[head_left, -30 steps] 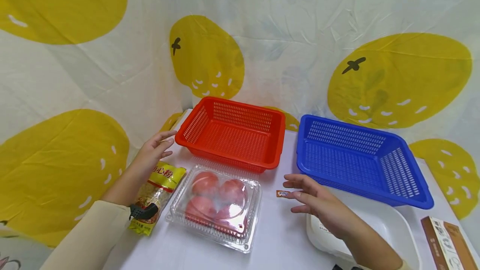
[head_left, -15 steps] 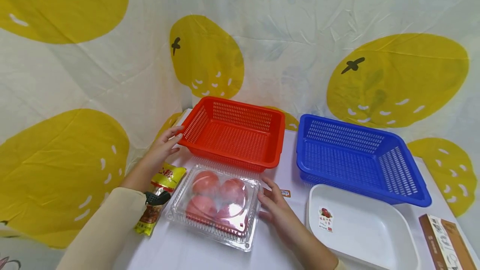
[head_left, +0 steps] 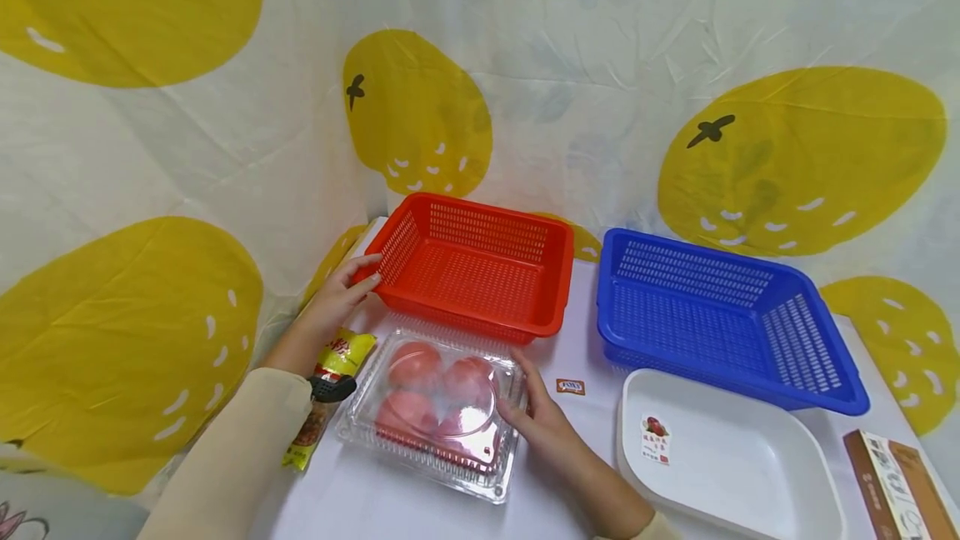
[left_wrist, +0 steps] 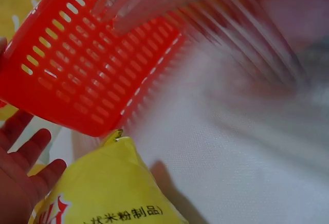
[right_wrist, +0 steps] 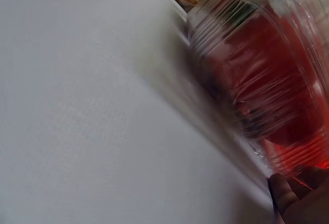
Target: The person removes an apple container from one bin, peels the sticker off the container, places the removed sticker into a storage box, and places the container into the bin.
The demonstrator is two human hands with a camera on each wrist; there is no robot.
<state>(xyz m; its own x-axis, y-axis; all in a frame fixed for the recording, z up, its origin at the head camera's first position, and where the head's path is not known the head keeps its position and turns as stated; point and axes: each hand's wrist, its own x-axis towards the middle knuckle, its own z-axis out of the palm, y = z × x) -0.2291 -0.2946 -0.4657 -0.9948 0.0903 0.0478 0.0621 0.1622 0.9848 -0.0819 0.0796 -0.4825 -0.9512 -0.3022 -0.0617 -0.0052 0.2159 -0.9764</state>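
My right hand (head_left: 542, 413) grips the right edge of a clear plastic clamshell box (head_left: 420, 467), thumb on the lid and fingers along the side. Several round red fruits that look like tomatoes (head_left: 415, 365) sit inside it. In the right wrist view the curled fingers (right_wrist: 281, 190) are at the box's edge. My left hand (head_left: 336, 300) is at the left rim of a red plastic basket (head_left: 480, 273), its fingers spread and touching the rim. Under the left forearm lies a yellow food packet (head_left: 348, 352) with printed characters, partly hidden by the sleeve and wrist strap.
A blue basket (head_left: 690, 323) stands at the back right. In front of it is a white tray (head_left: 742, 448) with a fruit sticker. A small orange wrapper (head_left: 570, 387) lies between box and tray. At the right edge is a brown box (head_left: 896, 482). A patterned curtain (head_left: 570, 107) hangs behind.
My right hand has moved left from above the white tray to the clamshell box and now grips its edge. The left hand has shifted right onto the red basket's rim.
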